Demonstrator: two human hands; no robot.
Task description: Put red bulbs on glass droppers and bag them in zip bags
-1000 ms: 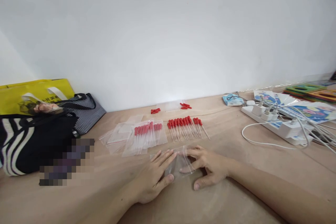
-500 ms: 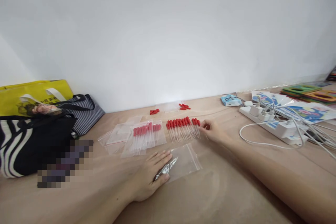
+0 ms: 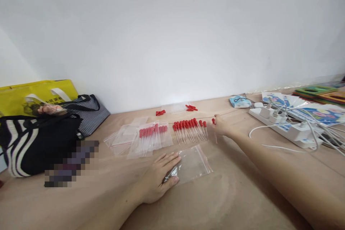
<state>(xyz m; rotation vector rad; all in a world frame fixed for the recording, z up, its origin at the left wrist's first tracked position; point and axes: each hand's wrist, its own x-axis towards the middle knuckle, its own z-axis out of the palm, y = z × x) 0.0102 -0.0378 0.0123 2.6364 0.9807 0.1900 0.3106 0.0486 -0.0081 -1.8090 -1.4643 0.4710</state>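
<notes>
My left hand (image 3: 161, 179) lies spread on the left part of a clear zip bag (image 3: 192, 165) on the table. To the right of a row of red-capped droppers (image 3: 188, 125), my right hand (image 3: 221, 125) pinches one dropper (image 3: 214, 120), whose thin clear tip hangs down. Several more red-capped droppers (image 3: 148, 132) are seen through or on clear bags (image 3: 121, 140) left of the row. Two small piles of red caps, one on the left (image 3: 160, 113) and one on the right (image 3: 191, 108), lie near the wall.
A yellow bag (image 3: 64, 88), a striped bag (image 3: 90, 115) and a black bag (image 3: 40, 151) stand at the left. At the right are a white power strip (image 3: 283, 129) with cables, a blue packet (image 3: 239, 101), printed sheets (image 3: 318, 113) and coloured frames (image 3: 315, 90).
My right hand has moved a little to the right, away from the row, with one dropper now in its fingers. My left hand still rests on the bag. The view has shifted slightly.
</notes>
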